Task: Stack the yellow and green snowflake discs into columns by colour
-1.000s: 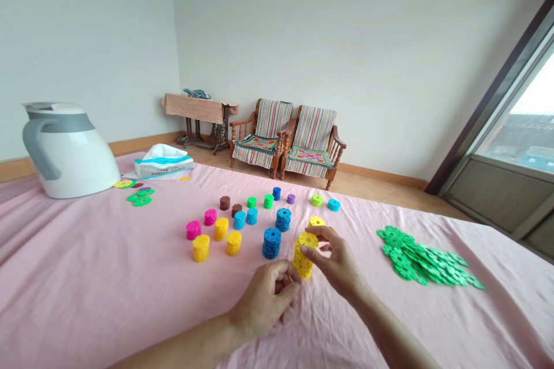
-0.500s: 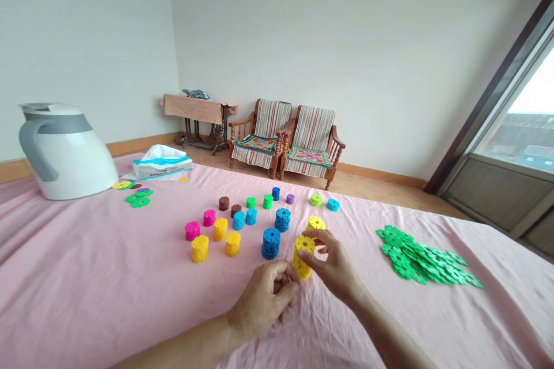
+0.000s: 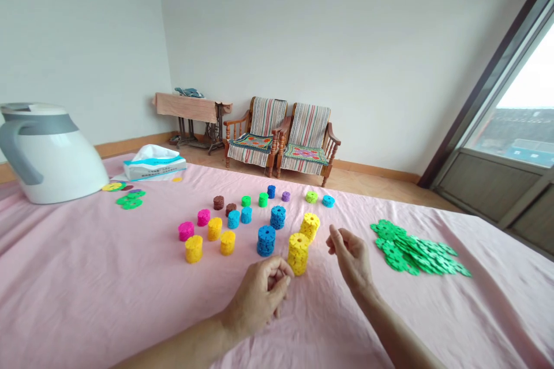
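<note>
My left hand rests low over the cloth with its fingers curled and the thumb against them; nothing shows in it. Its knuckles are beside the nearer stack of yellow notched discs. Just behind stands a second yellow stack. To the right of both stacks, apart from them, is my right hand, its fingers bent in and the thumb against them, with nothing visible in its grasp. Further right lies a loose pile of green notched discs. Two blue disc stacks stand left of the yellow ones.
Several smaller disc stacks, among them orange-yellow, pink and brown, stand on the pink cloth. A white kettle, a tissue box and loose discs are at the left. Two chairs stand beyond.
My right hand has let go of the nearer yellow stack and moved right, its fingers drawing together. My left hand stays almost in place. The view has shifted slightly.
</note>
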The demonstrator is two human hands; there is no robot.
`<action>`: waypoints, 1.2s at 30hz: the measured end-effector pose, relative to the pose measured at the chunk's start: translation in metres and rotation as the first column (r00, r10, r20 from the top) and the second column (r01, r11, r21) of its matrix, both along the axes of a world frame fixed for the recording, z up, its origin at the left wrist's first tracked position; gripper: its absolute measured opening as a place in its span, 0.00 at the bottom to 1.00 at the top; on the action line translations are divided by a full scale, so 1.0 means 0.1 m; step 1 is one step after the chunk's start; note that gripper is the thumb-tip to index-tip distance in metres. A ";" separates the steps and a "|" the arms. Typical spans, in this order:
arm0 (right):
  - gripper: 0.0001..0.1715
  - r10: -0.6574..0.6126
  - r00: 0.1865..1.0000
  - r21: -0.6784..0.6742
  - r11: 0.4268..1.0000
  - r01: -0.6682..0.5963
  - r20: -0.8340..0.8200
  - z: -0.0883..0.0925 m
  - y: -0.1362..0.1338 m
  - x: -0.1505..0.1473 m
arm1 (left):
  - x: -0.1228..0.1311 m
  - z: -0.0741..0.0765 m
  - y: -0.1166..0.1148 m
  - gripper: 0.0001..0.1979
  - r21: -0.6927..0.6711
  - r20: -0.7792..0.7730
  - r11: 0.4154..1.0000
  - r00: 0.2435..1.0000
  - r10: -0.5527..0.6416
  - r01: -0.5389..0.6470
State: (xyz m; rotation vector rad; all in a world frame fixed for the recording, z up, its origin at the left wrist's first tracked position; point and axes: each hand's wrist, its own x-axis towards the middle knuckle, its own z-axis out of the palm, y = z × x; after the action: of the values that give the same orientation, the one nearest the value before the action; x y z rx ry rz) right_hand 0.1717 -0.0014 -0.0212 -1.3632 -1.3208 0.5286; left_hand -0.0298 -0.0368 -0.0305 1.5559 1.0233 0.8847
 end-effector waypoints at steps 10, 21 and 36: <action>0.32 0.084 0.996 -0.061 0.995 -0.084 -0.006 -0.22 0.02 -0.01 | -0.06 -0.03 0.02 0.19 0.511 -0.002 0.827 0.962 0.272 -0.233; 0.15 0.275 0.960 -0.069 0.958 -0.278 -0.050 -0.28 -0.05 -0.10 | -0.03 -0.17 0.01 0.34 0.513 -0.158 0.857 0.976 0.147 -0.046; 0.24 0.399 0.904 -0.080 0.917 -0.391 0.155 -0.18 -0.18 -0.22 | -0.01 -0.16 0.02 0.39 0.468 -0.186 0.883 0.979 0.078 0.018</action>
State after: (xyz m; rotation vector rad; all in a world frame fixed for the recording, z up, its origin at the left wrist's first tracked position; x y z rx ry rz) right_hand 0.1495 -0.0193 -0.0391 -1.1981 -1.7514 0.7342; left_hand -0.0312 -0.0346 -0.0467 2.0761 1.0232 1.0685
